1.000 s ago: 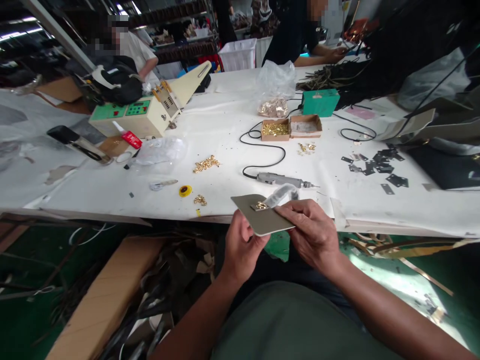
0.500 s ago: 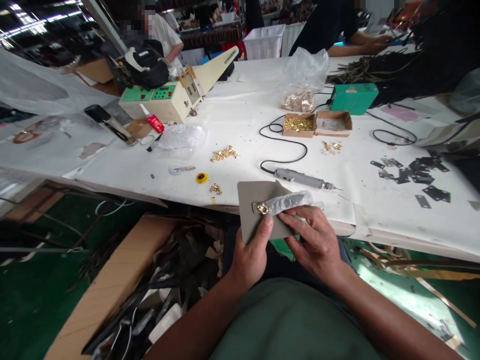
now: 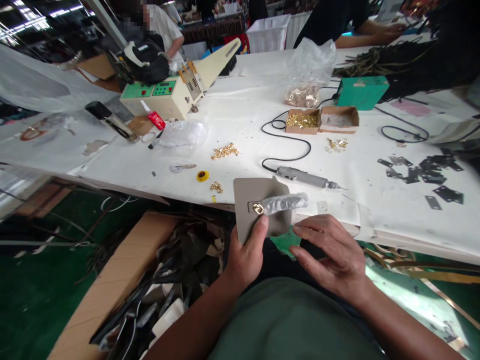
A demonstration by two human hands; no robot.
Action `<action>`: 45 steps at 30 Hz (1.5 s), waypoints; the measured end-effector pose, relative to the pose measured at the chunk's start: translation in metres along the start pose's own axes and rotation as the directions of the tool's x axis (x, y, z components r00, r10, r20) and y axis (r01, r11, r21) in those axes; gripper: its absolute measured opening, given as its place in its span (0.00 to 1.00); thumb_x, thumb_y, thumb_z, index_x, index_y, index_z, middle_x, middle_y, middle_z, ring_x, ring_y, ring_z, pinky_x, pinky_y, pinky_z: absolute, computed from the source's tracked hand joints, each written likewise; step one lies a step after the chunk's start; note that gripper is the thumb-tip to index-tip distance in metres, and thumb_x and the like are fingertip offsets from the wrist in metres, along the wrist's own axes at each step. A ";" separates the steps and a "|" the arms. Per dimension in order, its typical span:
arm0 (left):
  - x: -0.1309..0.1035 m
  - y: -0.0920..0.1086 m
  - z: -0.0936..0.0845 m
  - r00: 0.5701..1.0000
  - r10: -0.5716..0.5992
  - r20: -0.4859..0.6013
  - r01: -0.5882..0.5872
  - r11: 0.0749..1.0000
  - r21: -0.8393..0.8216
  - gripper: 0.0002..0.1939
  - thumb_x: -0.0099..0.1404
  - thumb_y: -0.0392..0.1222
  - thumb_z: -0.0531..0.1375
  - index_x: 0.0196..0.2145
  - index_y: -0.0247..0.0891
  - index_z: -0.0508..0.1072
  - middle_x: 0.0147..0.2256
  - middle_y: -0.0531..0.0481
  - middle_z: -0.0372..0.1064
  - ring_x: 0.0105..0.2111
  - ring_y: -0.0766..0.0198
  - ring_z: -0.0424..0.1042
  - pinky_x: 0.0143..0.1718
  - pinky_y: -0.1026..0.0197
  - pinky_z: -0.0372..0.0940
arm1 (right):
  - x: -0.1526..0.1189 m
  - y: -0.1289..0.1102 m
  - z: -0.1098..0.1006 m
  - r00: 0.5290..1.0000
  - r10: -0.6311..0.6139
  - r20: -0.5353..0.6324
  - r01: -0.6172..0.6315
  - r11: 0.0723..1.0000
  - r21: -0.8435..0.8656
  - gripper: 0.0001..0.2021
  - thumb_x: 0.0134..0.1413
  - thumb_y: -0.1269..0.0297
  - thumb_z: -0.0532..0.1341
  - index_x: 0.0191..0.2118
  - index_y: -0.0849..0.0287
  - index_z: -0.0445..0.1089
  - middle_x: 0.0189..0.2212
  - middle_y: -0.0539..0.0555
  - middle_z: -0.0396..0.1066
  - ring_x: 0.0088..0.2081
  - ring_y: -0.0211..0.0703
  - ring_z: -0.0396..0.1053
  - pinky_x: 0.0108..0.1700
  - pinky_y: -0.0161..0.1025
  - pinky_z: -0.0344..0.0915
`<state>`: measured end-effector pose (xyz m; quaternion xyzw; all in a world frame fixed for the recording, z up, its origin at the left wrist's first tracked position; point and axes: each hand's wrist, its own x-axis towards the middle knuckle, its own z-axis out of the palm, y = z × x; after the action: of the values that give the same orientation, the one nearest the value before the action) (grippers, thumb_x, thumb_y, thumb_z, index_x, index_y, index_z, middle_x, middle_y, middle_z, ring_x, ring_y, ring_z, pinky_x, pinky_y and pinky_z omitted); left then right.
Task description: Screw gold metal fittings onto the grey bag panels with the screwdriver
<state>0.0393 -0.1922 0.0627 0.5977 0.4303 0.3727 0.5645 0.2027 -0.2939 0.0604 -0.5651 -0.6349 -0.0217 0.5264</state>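
My left hand grips a flat grey-brown panel by its lower edge, thumb on top. The panel looks like leather with rounded corners. On its face sits a gold metal clasp, and a strip wrapped in clear plastic runs rightward from it. My right hand hovers to the right of the panel, apart from it, fingers spread and holding nothing. Beyond the panel lies a grey electric screwdriver with its cable. Small gold metal parts are heaped on the table.
Two small cardboard boxes, one with gold pieces, stand beyond the screwdriver near a green box. Dark metal plates are scattered at right. A cream machine stands at left. Two other people are across the table.
My right hand has let go of the panel's right side and moved right and slightly down. The panel has shifted a little left, still in my left hand.
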 end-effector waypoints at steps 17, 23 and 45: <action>-0.008 0.016 0.009 0.940 0.280 0.192 -0.311 0.939 0.150 0.10 0.71 0.39 0.60 0.48 0.42 0.77 0.44 0.46 0.80 0.43 0.57 0.80 0.49 0.58 0.74 | 0.049 0.001 -0.002 0.995 -0.074 0.074 0.084 0.986 -0.146 0.12 0.61 0.67 0.68 0.50 0.51 0.76 0.43 0.54 0.80 0.43 0.49 0.76 0.46 0.49 0.66; -0.002 0.023 0.007 0.921 0.304 0.244 -0.349 0.921 0.172 0.11 0.74 0.39 0.56 0.48 0.42 0.77 0.46 0.44 0.79 0.47 0.55 0.79 0.52 0.56 0.72 | 0.063 0.002 -0.015 0.976 -0.133 0.173 0.167 0.965 -0.201 0.06 0.63 0.62 0.67 0.44 0.53 0.76 0.36 0.52 0.79 0.38 0.45 0.75 0.42 0.46 0.61; 0.003 0.026 0.010 0.965 0.096 0.243 -0.104 0.994 0.022 0.10 0.69 0.45 0.63 0.44 0.37 0.80 0.40 0.48 0.81 0.40 0.57 0.79 0.44 0.60 0.73 | 0.066 0.001 -0.018 0.967 -0.021 0.254 0.035 0.998 -0.051 0.05 0.67 0.65 0.63 0.39 0.56 0.75 0.30 0.52 0.76 0.31 0.40 0.72 0.33 0.38 0.64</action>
<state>0.0522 -0.1928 0.0881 0.6693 0.3341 0.3178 0.5826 0.2275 -0.2586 0.1135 -0.5685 -0.7040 0.0255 0.4249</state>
